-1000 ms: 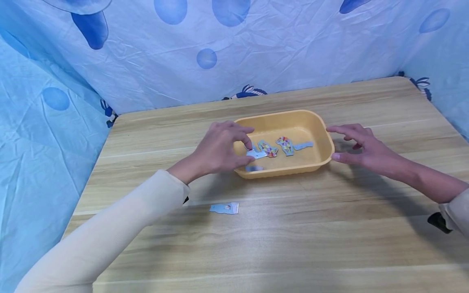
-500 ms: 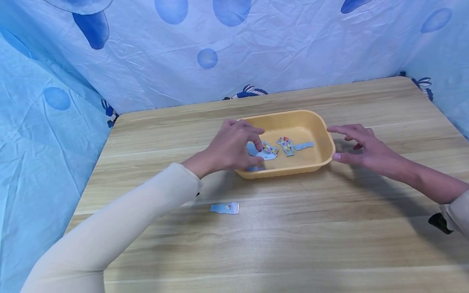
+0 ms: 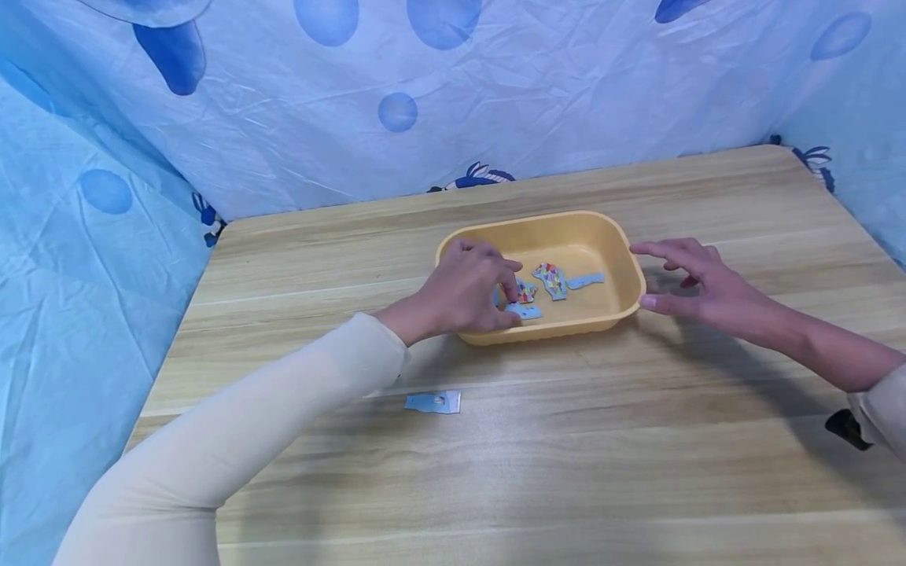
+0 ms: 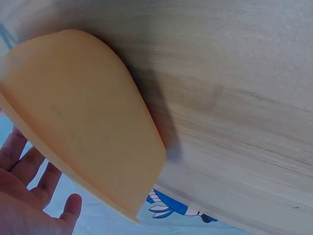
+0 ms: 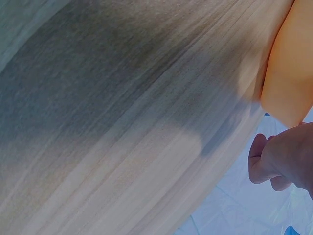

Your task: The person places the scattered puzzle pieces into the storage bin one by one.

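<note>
An orange plastic tray (image 3: 609, 236) stands on the table with several cut-out puzzle pieces in it. Over its left part, my left hand (image 3: 460, 291) pinches a light blue puzzle piece (image 3: 527, 312) between thumb and index finger. A multicoloured piece (image 3: 525, 292) peeks out just behind that one; another patterned piece (image 3: 551, 281) and a narrow blue strip (image 3: 586, 281) lie farther right. My right hand (image 3: 697, 279) has index finger and thumb touching the tray's right rim. In the left wrist view, the tray's outer wall (image 4: 83, 112) hides part of the left hand (image 4: 29, 191).
One blue puzzle piece (image 3: 433, 402) lies on the wooden table (image 3: 566, 456), in front of the tray and near the left sleeve. Blue patterned cloth (image 3: 495, 102) hangs behind the table and along its sides.
My left hand has moved right and slightly toward the front of the tray, carrying the light blue puzzle piece along. The right hand stays at the rim.
</note>
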The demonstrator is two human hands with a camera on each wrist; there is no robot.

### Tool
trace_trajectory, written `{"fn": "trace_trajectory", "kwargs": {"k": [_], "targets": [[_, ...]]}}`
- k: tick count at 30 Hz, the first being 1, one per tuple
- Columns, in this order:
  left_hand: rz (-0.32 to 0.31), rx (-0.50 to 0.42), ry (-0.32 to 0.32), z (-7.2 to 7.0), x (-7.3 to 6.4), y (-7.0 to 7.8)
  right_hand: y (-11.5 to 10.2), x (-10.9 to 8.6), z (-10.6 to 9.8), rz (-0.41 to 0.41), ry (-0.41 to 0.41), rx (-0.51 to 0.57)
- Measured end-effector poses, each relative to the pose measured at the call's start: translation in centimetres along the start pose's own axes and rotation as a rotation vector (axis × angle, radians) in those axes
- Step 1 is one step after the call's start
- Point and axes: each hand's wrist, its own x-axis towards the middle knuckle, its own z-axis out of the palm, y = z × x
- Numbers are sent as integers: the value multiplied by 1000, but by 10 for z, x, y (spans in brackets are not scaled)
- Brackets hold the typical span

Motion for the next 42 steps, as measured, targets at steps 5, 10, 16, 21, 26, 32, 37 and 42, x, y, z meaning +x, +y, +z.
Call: {"fn": "trace_trajectory", "kwargs": {"k": [5, 10, 16, 21, 26, 32, 37, 42], "targets": [[1, 19, 1, 2, 2, 1, -1, 1, 0, 10, -1, -6], [-4, 28, -18, 5, 6, 3, 1, 0, 0, -7, -2, 4], [-15, 30, -29, 8, 7, 3, 1, -1, 0, -9, 3, 6], [-5, -9, 0, 7, 4, 1, 2, 0, 0, -23, 11, 15], [8, -48, 32, 6, 1, 0, 1, 0, 0, -23, 11, 15], [20, -71, 69, 3, -4, 1, 2, 0, 1, -25, 15, 12], [19, -98, 138, -3, -15, 1, 4, 1, 1, -30, 14, 7], [-11, -133, 187, -11, -28, -3, 4, 1, 0, -26, 13, 5]]}}
